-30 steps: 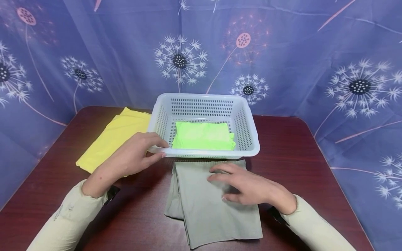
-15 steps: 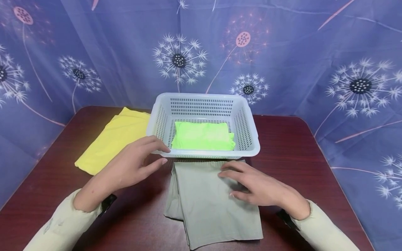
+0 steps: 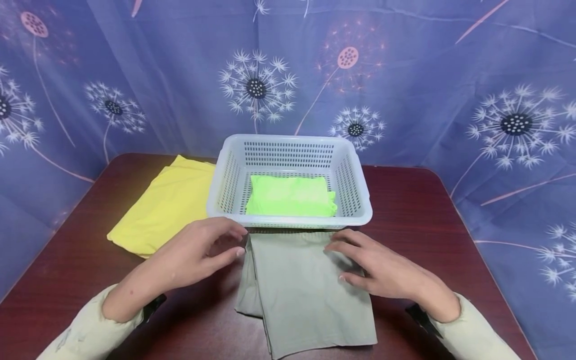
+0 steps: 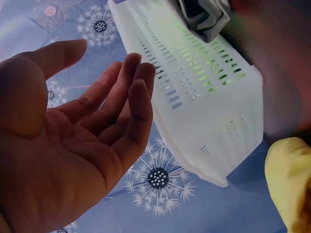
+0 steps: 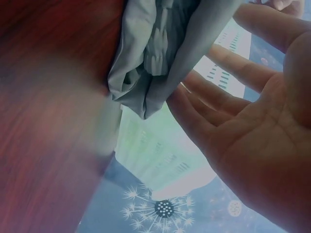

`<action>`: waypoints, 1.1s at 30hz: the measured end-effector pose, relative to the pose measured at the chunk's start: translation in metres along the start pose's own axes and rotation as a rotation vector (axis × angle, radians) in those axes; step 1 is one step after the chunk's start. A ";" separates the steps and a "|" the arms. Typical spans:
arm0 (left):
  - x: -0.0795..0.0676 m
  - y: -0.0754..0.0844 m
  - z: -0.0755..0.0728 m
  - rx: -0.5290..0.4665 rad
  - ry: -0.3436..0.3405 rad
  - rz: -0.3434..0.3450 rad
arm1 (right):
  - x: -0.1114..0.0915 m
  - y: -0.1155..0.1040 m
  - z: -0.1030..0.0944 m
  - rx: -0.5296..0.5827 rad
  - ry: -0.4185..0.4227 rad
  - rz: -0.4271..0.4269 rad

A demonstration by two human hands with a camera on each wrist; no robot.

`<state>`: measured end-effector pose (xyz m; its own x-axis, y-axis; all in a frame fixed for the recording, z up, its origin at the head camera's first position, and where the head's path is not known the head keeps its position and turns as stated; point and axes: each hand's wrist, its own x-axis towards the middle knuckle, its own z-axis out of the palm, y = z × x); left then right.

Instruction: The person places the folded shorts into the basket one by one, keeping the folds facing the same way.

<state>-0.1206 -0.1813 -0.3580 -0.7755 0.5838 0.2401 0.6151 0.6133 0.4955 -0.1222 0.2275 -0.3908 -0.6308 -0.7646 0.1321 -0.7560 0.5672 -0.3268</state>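
Observation:
A folded grey garment point(image 3: 310, 315) lies in front of the white plastic basket point(image 3: 288, 221). Its gathered, elastic-looking edge point(image 5: 158, 48) shows in the right wrist view. My left hand point(image 3: 191, 257) hovers beside the garment's far left corner, thumb apart from relaxed fingers, with nothing in its grasp. In the left wrist view its palm point(image 4: 63, 145) is bare. Over the garment's far right part is my right hand point(image 3: 389, 272), fingers loosely bent and spread. Those fingers are close against the cloth in the right wrist view; whether they press on it I cannot tell.
Inside the basket lies a folded bright green cloth point(image 3: 290, 196). A folded yellow cloth point(image 3: 164, 200) rests on the dark red wooden table point(image 3: 414, 215) left of the basket. Behind the table hangs a blue curtain point(image 3: 405, 60) with dandelion prints.
My left hand has come off the basket's front rim and moved nearer, down to the garment's left corner. The right hand has slid rightward over the garment. The cloths stay put.

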 end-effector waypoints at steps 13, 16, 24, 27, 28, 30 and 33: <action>-0.005 -0.002 0.018 -0.103 -0.098 -0.165 | -0.010 0.003 -0.002 -0.010 0.011 0.058; -0.003 -0.003 0.025 -0.120 -0.112 -0.180 | -0.013 0.004 -0.002 -0.014 0.024 0.076; 0.000 -0.005 0.040 -0.151 -0.140 -0.253 | -0.019 0.007 -0.002 0.037 0.007 0.228; 0.000 -0.006 0.043 -0.148 -0.146 -0.283 | -0.021 0.008 -0.003 0.071 -0.025 0.314; 0.000 -0.006 0.044 -0.149 -0.148 -0.289 | -0.021 0.008 -0.003 0.084 -0.034 0.342; -0.001 -0.006 0.046 -0.152 -0.152 -0.297 | -0.022 0.008 -0.003 0.123 -0.044 0.387; -0.001 -0.007 0.048 -0.161 -0.160 -0.300 | -0.021 0.009 -0.004 0.188 -0.035 0.420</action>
<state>-0.1170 -0.1603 -0.4020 -0.8781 0.4744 -0.0628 0.3238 0.6857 0.6519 -0.1163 0.2503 -0.3929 -0.8671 -0.4918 -0.0789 -0.3889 0.7674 -0.5098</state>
